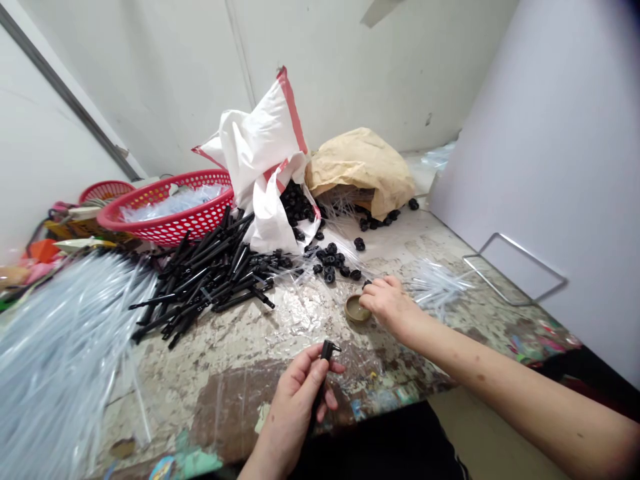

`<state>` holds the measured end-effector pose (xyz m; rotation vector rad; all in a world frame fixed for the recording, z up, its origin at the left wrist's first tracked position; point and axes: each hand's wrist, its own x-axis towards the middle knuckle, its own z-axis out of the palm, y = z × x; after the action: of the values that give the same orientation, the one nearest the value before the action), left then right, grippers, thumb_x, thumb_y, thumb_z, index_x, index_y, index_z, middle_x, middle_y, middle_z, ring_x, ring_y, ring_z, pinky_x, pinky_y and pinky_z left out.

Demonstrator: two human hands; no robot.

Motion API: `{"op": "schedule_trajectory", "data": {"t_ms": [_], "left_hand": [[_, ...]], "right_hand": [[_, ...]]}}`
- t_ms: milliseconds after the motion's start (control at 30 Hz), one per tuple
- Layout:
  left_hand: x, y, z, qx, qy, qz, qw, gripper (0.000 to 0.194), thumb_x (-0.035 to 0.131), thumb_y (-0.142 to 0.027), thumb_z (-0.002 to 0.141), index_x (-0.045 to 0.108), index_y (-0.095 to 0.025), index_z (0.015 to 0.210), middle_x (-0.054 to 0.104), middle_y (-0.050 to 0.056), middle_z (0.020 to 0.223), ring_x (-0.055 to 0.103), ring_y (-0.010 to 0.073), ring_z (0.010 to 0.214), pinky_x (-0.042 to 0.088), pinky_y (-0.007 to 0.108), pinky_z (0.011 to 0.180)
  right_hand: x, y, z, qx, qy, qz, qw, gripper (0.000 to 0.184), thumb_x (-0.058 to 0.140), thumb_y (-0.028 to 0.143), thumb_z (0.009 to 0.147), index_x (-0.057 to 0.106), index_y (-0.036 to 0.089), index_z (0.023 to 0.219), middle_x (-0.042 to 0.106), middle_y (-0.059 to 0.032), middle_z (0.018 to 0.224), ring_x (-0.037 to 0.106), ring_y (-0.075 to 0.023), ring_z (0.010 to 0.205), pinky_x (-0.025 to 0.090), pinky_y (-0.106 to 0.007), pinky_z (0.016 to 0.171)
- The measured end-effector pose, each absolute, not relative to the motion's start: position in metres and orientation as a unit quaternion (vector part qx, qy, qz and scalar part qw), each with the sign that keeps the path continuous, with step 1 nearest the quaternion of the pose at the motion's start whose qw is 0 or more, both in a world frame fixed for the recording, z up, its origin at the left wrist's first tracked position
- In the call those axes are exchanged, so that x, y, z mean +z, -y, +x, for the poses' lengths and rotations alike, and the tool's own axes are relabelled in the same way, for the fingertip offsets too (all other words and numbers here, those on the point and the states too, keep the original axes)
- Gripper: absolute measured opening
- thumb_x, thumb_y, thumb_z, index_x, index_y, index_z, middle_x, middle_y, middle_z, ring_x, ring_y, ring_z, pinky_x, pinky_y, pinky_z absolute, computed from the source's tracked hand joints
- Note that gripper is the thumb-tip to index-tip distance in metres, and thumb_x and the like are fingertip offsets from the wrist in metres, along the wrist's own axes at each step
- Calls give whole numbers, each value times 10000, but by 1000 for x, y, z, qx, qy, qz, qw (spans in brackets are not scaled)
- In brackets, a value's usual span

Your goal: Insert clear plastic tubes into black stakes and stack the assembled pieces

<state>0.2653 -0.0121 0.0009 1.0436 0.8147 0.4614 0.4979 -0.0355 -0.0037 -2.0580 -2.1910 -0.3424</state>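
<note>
My left hand (305,387) is closed around a slim black plastic tube (327,349) near the table's front edge. A short, thin spout sticks out sideways at the tube's top end; its lower part runs down through my fingers. My right hand (393,305) reaches over the table, with its fingers pinched together at the rim of a small round dish (354,316). A small black plastic part (367,283) shows at those fingertips, mostly hidden. The dish seems to hold a little liquid. Small black knobbed caps (330,259) lie loose just beyond.
Black tubes (200,287) are heaped left of centre, beside a large bundle of clear thin tubes (55,353). Behind stand a red basket (165,227), a white sack (265,140) and a brown paper bag (365,160). More clear tubes (437,283) and a wire frame (530,303) are right.
</note>
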Motion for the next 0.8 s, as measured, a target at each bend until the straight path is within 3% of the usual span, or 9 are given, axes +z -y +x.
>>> {"op": "schedule_trajectory", "data": {"t_ms": [167, 300, 400, 533, 800], "left_hand": [[5, 14, 265, 246, -379, 450, 770, 407, 624, -381, 757, 563, -143, 1082, 641, 76, 879, 463, 56, 500, 287, 175, 412], [5, 14, 266, 260, -369, 445, 773, 388, 585, -361, 799, 558, -154, 1125, 633, 60, 854, 414, 39, 477, 288, 179, 436], [5, 14, 266, 259, -362, 445, 777, 359, 554, -367, 823, 568, -152, 1111, 610, 41, 812, 403, 37, 474, 277, 174, 433], [7, 16, 266, 282, -361, 446, 769, 323, 565, -370, 815, 596, -153, 1053, 589, 26, 781, 407, 42, 479, 289, 173, 428], [9, 22, 263, 306, -370, 452, 752, 430, 594, -388, 791, 563, -176, 1164, 586, 37, 802, 462, 66, 526, 342, 176, 431]], "right_hand": [[0, 43, 499, -56, 678, -719, 146, 147, 539, 89, 820, 636, 182, 761, 647, -49, 793, 530, -213, 793, 321, -375, 753], [19, 59, 479, 129, 605, -715, 326, 151, 474, 221, 886, 623, 199, 886, 655, -56, 905, 576, -198, 840, 422, -350, 733], [32, 73, 455, 242, 572, -678, 394, 190, 428, 278, 907, 606, 214, 918, 646, -36, 897, 594, -168, 828, 461, -309, 723], [32, 80, 432, 235, 578, -657, 422, 180, 422, 278, 906, 588, 209, 893, 624, -18, 815, 589, -150, 765, 464, -281, 701], [26, 76, 426, 172, 609, -650, 420, 152, 423, 234, 899, 570, 205, 872, 588, -21, 769, 565, -145, 723, 455, -262, 670]]}}
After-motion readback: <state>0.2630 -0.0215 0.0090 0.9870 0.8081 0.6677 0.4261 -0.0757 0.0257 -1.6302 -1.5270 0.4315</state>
